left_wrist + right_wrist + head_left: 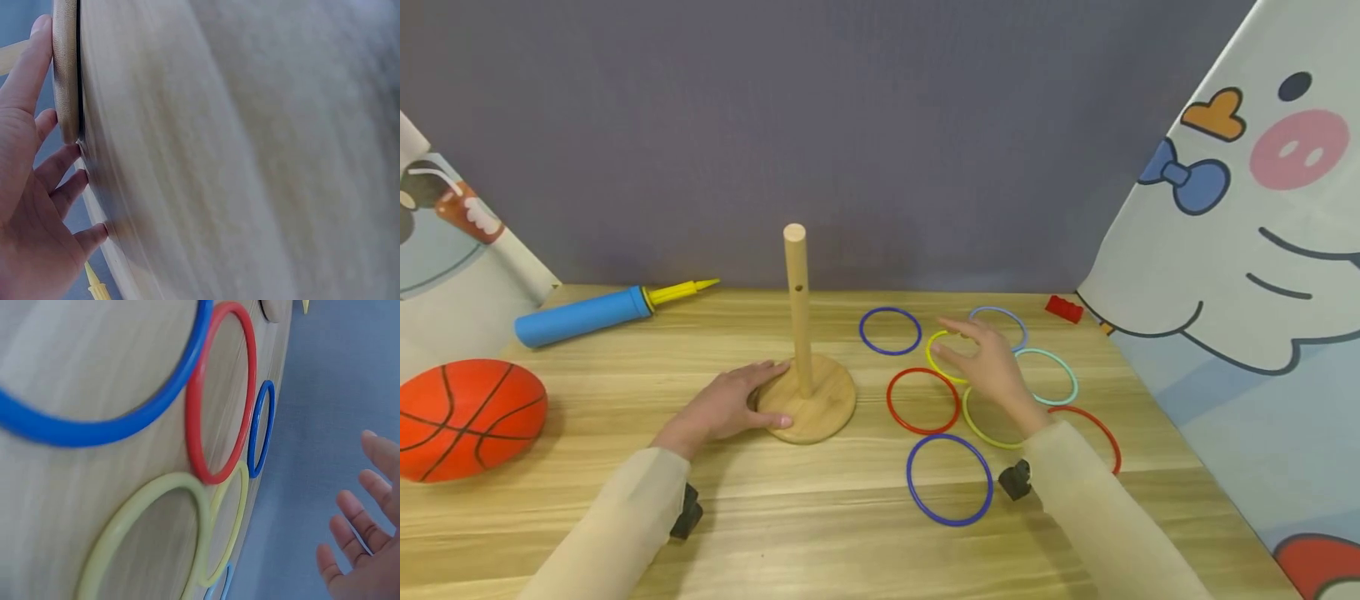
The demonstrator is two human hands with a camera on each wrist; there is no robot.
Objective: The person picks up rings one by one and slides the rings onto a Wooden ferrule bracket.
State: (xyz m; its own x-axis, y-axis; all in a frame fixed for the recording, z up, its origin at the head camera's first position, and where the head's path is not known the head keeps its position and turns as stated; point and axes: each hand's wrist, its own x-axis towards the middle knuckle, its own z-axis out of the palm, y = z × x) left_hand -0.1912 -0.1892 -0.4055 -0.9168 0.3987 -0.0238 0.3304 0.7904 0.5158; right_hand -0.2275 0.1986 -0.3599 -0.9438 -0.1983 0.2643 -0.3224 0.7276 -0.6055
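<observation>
A wooden stand has a round base (823,408) and an upright peg (800,312). My left hand (733,404) rests at the base's left edge. Its thumb lies on top; in the left wrist view, other fingers (65,194) touch the table beside the rim. My right hand (988,358) hovers over the rings, holding nothing, fingers spread in the right wrist view. Around it lie a yellow ring (931,354), a yellow-green ring (976,429), a red ring (889,408), a light blue ring (1019,323) and a mint ring (1075,383).
Dark blue rings lie at the back (861,330) and front (912,487); another red ring (1116,446) is partly under the right sleeve. A red block (1064,309) sits back right. On the left are a blue pump (583,317) and an orange basketball (471,417). A grey panel (880,150) stands behind.
</observation>
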